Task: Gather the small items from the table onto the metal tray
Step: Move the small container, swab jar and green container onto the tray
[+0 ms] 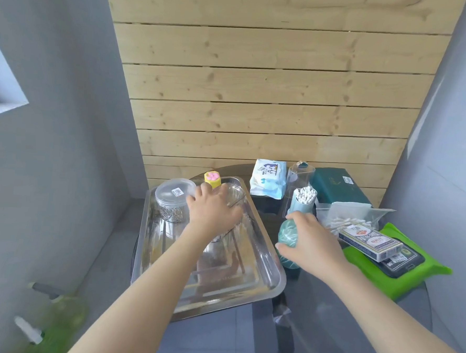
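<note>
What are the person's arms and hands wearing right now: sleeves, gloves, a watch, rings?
Nothing shows. Both forearms are bare up to the frame edge, with no sleeves in view. The left hand and right hand have no gloves, and no watch, bracelet or rings are visible on the wrists or fingers.

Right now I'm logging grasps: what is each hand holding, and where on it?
The right hand has its grip around the top and side of the teal container. The left hand rests on a clear container in the metal tray; whether it grips cannot be told.

left hand (213, 210) reaching forward palm down, right hand (308, 243) curled, gripping
</note>
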The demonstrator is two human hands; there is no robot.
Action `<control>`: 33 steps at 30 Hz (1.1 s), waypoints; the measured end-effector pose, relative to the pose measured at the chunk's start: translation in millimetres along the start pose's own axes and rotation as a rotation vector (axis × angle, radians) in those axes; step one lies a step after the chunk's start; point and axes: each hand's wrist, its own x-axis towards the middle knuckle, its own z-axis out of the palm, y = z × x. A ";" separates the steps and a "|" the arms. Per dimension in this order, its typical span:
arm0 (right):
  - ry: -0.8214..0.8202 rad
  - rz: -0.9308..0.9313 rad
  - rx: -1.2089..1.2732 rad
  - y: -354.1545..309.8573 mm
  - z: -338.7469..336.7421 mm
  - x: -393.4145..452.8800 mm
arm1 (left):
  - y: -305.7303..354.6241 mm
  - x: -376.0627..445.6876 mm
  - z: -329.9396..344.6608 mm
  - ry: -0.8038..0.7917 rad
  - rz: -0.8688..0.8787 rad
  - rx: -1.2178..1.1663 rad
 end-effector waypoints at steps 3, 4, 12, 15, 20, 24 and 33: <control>-0.005 -0.009 0.005 -0.1 2.2 4.8 | 8.3 13.6 -8.0 -0.117 -0.034 -0.055; -0.005 -0.014 0.008 0.4 2.3 5.3 | 7.3 17.9 -11.5 -0.140 -0.041 -0.083; -0.014 -0.047 0.018 5.1 3.1 7.9 | 11.3 22.8 -8.7 0.102 -0.049 -0.273; -0.014 -0.055 0.023 6.3 2.9 8.5 | 18.7 25.0 -6.2 0.156 -0.126 -0.316; -0.014 -0.064 0.030 8.3 3.8 9.2 | 33.2 32.2 5.6 0.207 -0.171 -0.221; -0.021 -0.069 0.034 8.9 4.2 10.3 | 37.9 38.9 9.8 0.095 -0.115 -0.106; -0.015 -0.063 0.051 8.8 5.2 10.5 | 25.6 50.5 14.0 0.018 0.051 0.031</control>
